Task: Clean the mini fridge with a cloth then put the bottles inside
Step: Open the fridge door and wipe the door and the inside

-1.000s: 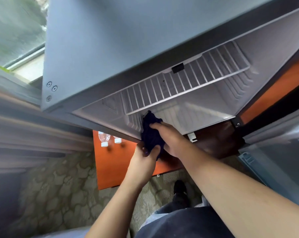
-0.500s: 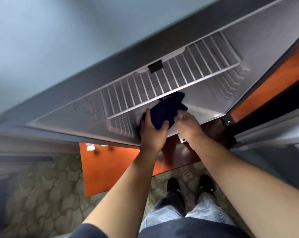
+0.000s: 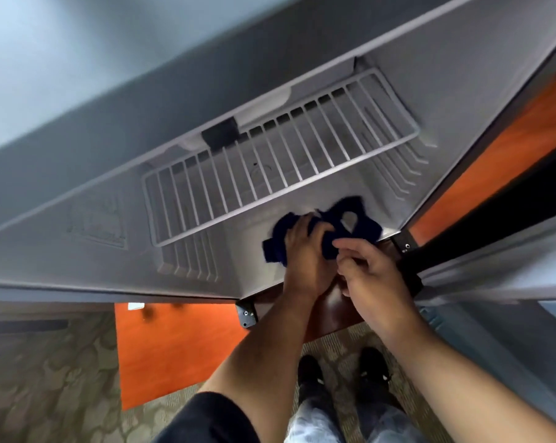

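The mini fridge (image 3: 231, 263) is standing open. Its pale floor is lying bare to the left of the hands, and its right wall is closing in just beside the cloth. The wire shelf (image 3: 279, 161) is hanging above that floor, its front bar running just behind the knuckles. The dark blue cloth (image 3: 367, 227) is lying bunched on the fridge floor near the front right corner. Its long axis is stretching from lower left to upper right, roughly along the shelf's front bar. The left hand (image 3: 305, 251) is gripping it, fingers curling over and hiding its middle. The right hand (image 3: 374, 279) is curling its fingers at the cloth's near edge; whether they are pinching it is hard to tell. On the orange tabletop (image 3: 174, 346), a small white thing (image 3: 136, 306) is peeking from under the fridge's edge, too cut off to identify.
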Tool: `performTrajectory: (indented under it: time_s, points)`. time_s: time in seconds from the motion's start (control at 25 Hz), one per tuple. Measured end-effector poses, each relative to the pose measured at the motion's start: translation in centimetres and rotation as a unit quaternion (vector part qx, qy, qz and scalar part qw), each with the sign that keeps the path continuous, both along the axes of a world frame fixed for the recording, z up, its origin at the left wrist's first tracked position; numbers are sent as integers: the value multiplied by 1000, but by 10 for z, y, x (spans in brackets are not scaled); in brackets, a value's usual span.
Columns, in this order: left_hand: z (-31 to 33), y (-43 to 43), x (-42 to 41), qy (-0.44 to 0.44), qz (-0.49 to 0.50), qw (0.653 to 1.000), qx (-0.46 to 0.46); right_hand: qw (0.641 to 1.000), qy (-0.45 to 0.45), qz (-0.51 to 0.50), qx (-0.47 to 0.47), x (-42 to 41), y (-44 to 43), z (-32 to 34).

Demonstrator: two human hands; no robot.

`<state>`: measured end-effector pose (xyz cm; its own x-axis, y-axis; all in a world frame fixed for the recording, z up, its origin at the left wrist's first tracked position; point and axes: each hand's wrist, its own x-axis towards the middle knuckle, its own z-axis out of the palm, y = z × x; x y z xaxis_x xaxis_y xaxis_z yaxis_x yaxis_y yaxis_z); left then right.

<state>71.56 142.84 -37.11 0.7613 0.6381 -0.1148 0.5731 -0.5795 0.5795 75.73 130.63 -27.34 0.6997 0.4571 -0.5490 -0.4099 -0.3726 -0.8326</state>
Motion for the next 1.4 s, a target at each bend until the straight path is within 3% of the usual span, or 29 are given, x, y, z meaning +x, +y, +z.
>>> performTrajectory:
  time_s: [0.12, 0.2, 0.28, 0.48, 0.56, 0.68, 0.8, 0.96, 1.04, 1.12, 1.2, 1.32, 1.36, 1.4]
  points:
    - [-1, 11, -9, 11, -91, 996, 14, 1000, -7, 13, -7, 0, -8, 0]
    - [1, 35, -21, 60, -8, 995, 75, 1000, -8, 18, -6, 0, -11, 0]
    - [4, 59, -34, 100, 138, 981, 90, 1000, -4, 26, -5, -2, -15, 0]
    - [15, 68, -5, 41, 257, 965, -34, 999, 12, 33, 0, -1, -27, 0]
    - [15, 56, 19, 26, 237, 969, -62, 1000, 6, 25, 5, 0, -30, 0]
    - [11, 25, 60, -23, 114, 991, -71, 1000, -8, 2, 16, 3, -35, 0]
    - [20, -7, 101, -90, 15, 991, -99, 998, 8, -49, 40, 6, -37, 3]
    - [8, 2, 106, -134, -4, 990, -40, 996, 23, -65, 53, 8, -37, 9]
    - [6, 10, 95, -61, -8, 998, -14, 996, 29, -66, 51, 7, -37, 12]
    - [5, 9, 94, 33, 68, 997, -9, 996, 39, -68, 47, 6, -37, 10]
    - [4, 2, 99, -13, 118, 991, -67, 995, 50, -71, 42, 4, -38, 8]
    - [20, -3, 111, -179, 187, 943, -208, 995, 54, -78, 40, 2, -42, 10]
    - [31, -2, 115, -215, 245, 898, -297, 995, 53, -78, 38, 1, -43, 13]
    - [43, 0, 120, -257, 298, 830, -396, 995, 54, -79, 36, 0, -44, 15]
